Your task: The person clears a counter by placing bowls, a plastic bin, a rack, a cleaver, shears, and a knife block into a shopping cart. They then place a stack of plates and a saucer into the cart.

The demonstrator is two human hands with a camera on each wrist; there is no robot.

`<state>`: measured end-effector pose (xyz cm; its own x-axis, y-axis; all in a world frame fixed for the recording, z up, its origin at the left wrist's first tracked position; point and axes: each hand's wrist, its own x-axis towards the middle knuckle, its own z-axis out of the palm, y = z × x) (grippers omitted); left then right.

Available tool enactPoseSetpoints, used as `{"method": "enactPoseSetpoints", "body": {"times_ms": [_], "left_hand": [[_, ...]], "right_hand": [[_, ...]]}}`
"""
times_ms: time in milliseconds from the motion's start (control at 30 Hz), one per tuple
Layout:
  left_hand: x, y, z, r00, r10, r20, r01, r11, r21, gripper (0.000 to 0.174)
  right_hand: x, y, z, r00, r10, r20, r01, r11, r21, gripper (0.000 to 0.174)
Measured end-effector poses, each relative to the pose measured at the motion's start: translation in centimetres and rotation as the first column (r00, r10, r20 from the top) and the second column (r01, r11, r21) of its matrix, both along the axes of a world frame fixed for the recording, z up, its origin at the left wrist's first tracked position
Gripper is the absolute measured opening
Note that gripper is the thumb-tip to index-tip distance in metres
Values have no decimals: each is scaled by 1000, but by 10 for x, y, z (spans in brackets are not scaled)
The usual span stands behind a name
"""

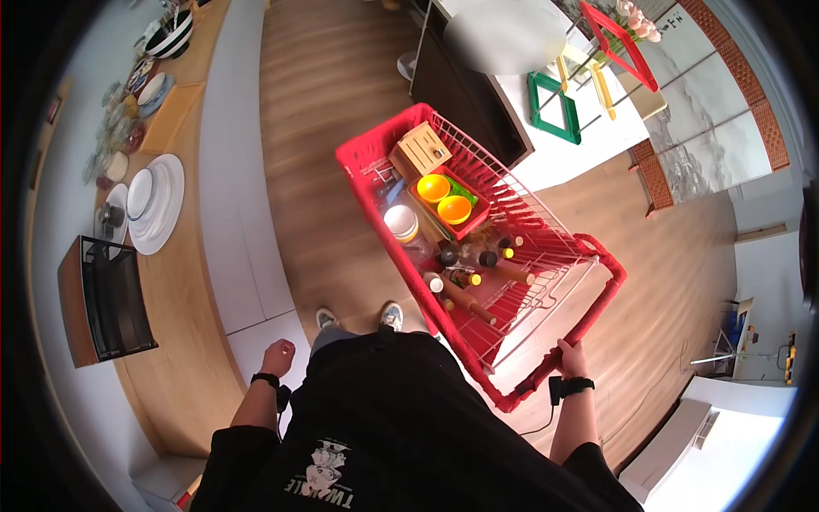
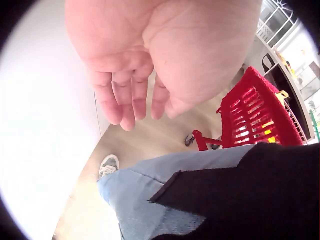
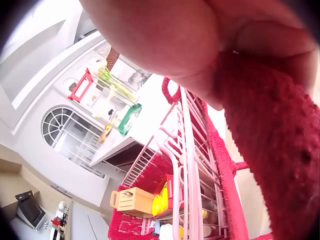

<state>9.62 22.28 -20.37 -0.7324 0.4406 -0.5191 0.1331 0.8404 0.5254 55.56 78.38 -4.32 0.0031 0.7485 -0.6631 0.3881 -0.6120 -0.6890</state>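
My right hand [image 1: 572,358] grips the red fuzzy-wrapped handle [image 1: 607,294] of a shopping cart; in the right wrist view the fingers curl round that handle [image 3: 272,135]. By my left side, my left hand [image 1: 278,357] hangs loosely with its fingers bent a little, and its palm [image 2: 135,30] holds nothing. The red cart [image 1: 368,200] carries a small wooden box [image 1: 421,150], two orange bowls [image 1: 455,210] in a red tray, a white-topped jar [image 1: 401,222], several bottles [image 1: 488,258] and a rolling pin [image 1: 467,300].
Along the left runs a wooden counter [image 1: 175,341] with stacked white plates [image 1: 166,209] and a black-fronted box-shaped appliance [image 1: 109,299]. Beyond the cart stands a white table [image 1: 614,128] bearing green [image 1: 554,111] and red frames. Wooden floor [image 1: 316,171] surrounds the cart.
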Motion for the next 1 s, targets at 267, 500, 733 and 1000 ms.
{"method": "enactPoseSetpoints", "body": {"times_ms": [267, 500, 733, 1000], "left_hand": [[81, -32, 5, 996, 89, -15, -90, 996, -20, 23], [152, -68, 16, 989, 111, -97, -118, 990, -71, 29], [163, -55, 81, 960, 261, -101, -263, 965, -9, 31], [171, -60, 87, 898, 393, -199, -402, 916, -3, 34]], "right_hand": [[5, -4, 0, 995, 101, -3, -101, 991, 92, 25], [34, 16, -50, 971, 214, -108, -194, 966, 169, 17], [47, 35, -71, 961, 262, -89, -241, 950, 198, 42], [50, 43, -90, 958, 286, 26, -281, 912, 300, 42]]}}
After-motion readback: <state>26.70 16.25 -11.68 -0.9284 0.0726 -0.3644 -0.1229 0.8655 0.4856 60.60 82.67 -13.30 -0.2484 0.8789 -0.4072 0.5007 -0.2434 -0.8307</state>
